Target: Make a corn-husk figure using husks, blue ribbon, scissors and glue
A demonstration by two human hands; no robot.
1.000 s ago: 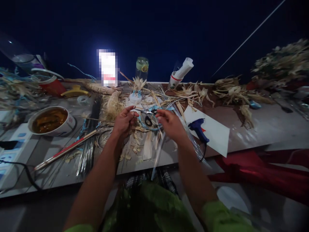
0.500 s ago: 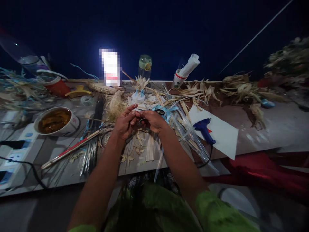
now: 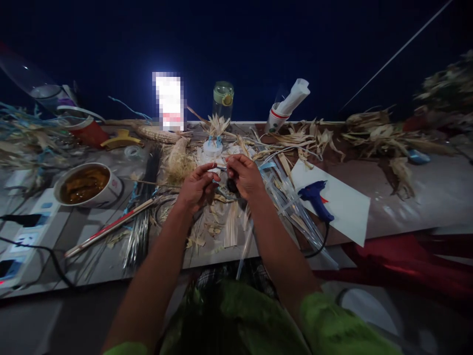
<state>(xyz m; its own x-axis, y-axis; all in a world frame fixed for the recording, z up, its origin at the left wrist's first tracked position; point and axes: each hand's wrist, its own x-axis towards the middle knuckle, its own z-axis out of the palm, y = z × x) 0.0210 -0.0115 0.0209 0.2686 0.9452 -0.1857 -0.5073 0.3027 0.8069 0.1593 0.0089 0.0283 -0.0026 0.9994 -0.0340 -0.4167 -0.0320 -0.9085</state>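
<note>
Both closed, left hand (image 3: 197,185) and right hand (image 3: 244,175) pinch thin blue strip (image 3: 221,168) over papery husks (image 3: 231,229).

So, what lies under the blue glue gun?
The glue gun lies on a white paper sheet, which rests on the table. What the sheet covers cannot be seen.

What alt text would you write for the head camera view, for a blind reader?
Two bare hands meet above a cluttered table: the right hand grips what look like small scissors, and the left hand is close beside it. Dried corn husks lie around; a bowl of brown liquid stands left, a blue glue gun on white paper right.
</note>
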